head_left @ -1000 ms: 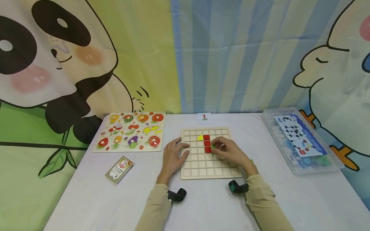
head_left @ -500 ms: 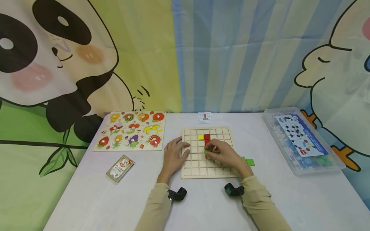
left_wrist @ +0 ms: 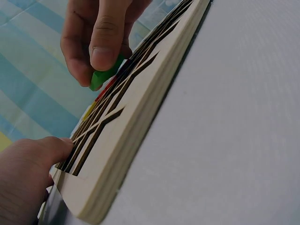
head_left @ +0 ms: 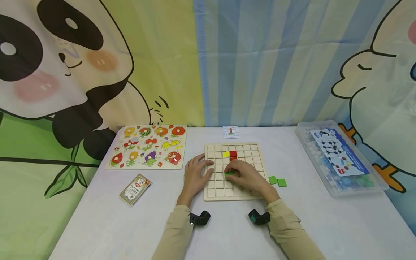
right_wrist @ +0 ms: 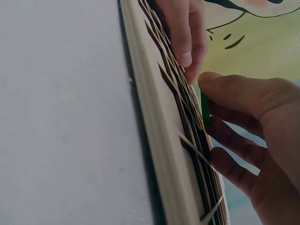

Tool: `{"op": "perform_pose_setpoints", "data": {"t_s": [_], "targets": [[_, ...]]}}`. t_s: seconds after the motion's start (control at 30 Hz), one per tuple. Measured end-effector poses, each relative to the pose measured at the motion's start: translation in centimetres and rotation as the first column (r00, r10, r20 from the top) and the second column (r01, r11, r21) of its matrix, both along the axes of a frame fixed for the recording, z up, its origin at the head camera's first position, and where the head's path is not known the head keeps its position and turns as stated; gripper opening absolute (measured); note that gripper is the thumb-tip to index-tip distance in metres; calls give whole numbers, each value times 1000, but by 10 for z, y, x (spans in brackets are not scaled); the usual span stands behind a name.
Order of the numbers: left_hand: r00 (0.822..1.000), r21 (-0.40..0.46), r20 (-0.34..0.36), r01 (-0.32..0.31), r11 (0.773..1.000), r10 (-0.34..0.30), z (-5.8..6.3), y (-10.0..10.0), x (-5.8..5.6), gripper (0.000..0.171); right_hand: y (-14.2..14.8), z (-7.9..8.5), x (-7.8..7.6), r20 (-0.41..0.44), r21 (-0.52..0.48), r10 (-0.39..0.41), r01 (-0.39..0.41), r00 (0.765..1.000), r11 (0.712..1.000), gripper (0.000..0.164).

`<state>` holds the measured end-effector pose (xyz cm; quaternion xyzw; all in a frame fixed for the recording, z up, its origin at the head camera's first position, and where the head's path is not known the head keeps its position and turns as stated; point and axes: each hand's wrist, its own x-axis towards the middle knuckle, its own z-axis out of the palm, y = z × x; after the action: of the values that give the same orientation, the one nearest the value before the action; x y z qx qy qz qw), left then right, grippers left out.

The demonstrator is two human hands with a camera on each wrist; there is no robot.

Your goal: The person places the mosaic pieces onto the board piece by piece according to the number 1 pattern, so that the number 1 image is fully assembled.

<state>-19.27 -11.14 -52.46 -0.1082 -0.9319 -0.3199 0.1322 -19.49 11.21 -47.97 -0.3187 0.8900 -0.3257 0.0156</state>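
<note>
A wooden grid board (head_left: 216, 193) lies on the white table. In one of its upper cells is a yellow tile (head_left: 225, 154), with red tiles (head_left: 233, 154) in a column beside it, partly hidden by my right hand. My right hand (head_left: 245, 176) pinches a green tile (left_wrist: 105, 77) between thumb and fingertips, just over the board left of the red column's lower end. Along the board's left edge rests my left hand (head_left: 197, 177), its fingers relaxed and its thumb touching the grid surface. Two loose green tiles (head_left: 282, 182) lie right of the board.
Behind the board lies a small pattern card (head_left: 231, 132). A fruit puzzle board (head_left: 148, 147) is at the back left, with a playing-card box (head_left: 135, 190) in front of it. A clear plastic case (head_left: 341, 159) stands on the right. A printed curtain hangs behind the table.
My right hand has moved left and toward me with the green tile, from right of the red column to its left. The loose green tiles have come into view. My left hand stays put.
</note>
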Motion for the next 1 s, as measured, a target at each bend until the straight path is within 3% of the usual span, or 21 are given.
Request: {"op": "perform_pose_setpoints", "data": {"t_s": [0.23, 0.53, 1.0], "targets": [[1000, 3, -11, 1, 1000, -1, 0, 0, 0, 19, -5, -1, 2, 17, 37, -21, 21, 1000, 999, 18], [1000, 4, 4, -1, 1000, 1, -1, 0, -1, 18, -6, -6, 2, -42, 51, -16, 18, 999, 999, 15], [1000, 2, -1, -2, 1000, 2, 0, 0, -1, 20, -6, -5, 2, -63, 45, 8, -5, 998, 999, 11]]}}
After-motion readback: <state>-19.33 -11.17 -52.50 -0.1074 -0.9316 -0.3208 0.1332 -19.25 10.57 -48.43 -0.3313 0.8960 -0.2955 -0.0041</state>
